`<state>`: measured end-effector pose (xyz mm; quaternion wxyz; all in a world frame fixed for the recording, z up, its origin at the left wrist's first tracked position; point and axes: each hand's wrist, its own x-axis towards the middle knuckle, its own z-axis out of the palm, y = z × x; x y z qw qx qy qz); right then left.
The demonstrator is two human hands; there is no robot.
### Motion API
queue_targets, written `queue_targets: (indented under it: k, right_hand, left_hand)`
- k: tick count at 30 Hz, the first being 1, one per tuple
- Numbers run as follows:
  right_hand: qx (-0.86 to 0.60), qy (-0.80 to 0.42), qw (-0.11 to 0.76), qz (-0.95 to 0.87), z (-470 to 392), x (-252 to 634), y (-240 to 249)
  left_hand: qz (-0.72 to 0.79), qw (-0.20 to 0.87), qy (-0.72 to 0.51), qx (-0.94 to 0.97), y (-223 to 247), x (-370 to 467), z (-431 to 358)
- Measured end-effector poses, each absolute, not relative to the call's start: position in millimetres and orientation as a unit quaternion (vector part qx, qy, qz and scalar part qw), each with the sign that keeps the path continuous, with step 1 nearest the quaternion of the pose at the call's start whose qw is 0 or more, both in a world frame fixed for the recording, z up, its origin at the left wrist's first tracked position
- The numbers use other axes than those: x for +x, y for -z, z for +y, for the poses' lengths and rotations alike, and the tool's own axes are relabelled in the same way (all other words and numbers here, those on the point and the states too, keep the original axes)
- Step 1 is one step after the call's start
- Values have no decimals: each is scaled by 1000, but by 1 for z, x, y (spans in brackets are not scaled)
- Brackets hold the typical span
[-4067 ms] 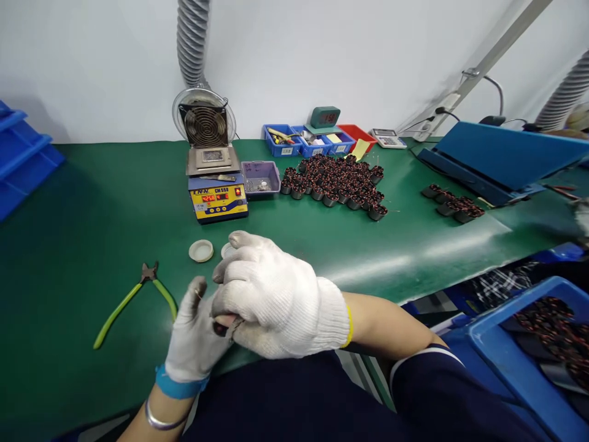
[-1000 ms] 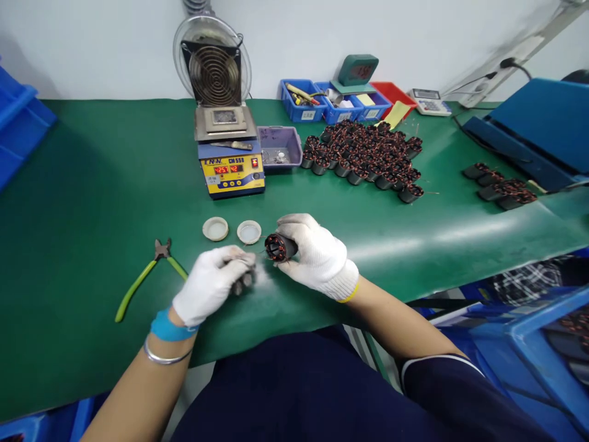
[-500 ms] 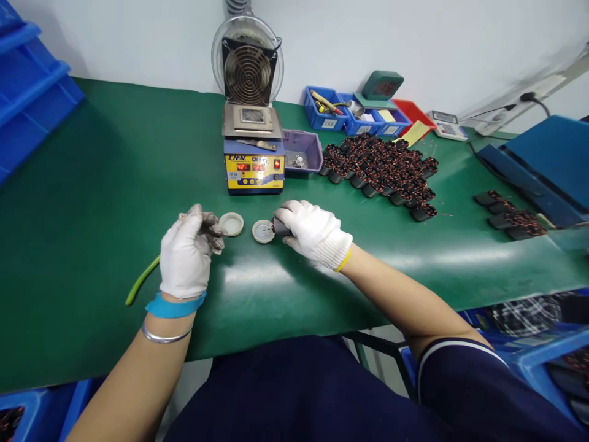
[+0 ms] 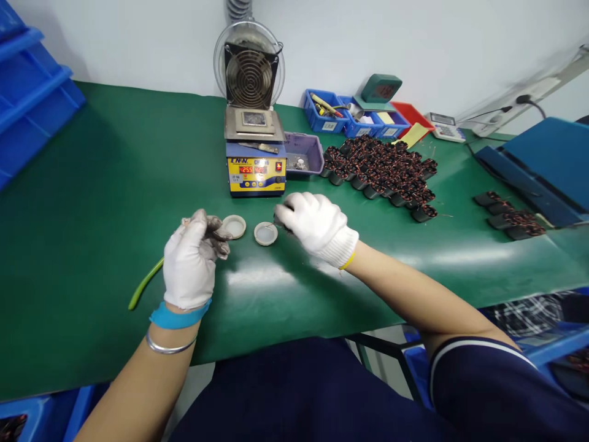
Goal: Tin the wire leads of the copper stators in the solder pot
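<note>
While the green table spans the view, stacked blue bins stand at its far left and a blue case at its far right. Between them, near the back, sits a blue-and-yellow heating unit, red digits lit, with a round-grilled fan upright behind its metal top. A dense cluster of black cylinders wound with copper-coloured wire occupies the right of the unit; a smaller group lies near the blue case.

Right hand, in a white glove: fingers closed around a dark part, mostly hidden by the glove, above the table. Left hand, gloved, fingertips darkened: fingers curled inward; cannot tell whether anything is gripped.

Purple tray stands just beside the unit, small bits inside. One green handle lies beside the left hand, which hides its upper end. Two shallow round dishes: left dish right by the left fingertips, right dish near the right hand. Thin wire ends reach from the dark part over the right dish; contact unclear.
</note>
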<state>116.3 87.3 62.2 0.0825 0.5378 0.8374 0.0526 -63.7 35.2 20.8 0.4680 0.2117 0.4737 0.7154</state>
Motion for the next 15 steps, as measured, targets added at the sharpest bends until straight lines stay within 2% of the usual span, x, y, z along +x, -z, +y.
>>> queue_targets:
  k: [3, 9, 15]
  right_hand:
    - [540, -65, 48, 838, 93, 107, -43]
    - [429, -116, 20, 896, 97, 108, -18]
    - [380, -180, -1, 907, 131, 114, -57]
  left_hand:
    - [471, 470, -715, 213, -20, -65, 35]
    - [476, 477, -700, 237, -19, -65, 33]
    - [471, 509, -675, 251, -22, -61, 28]
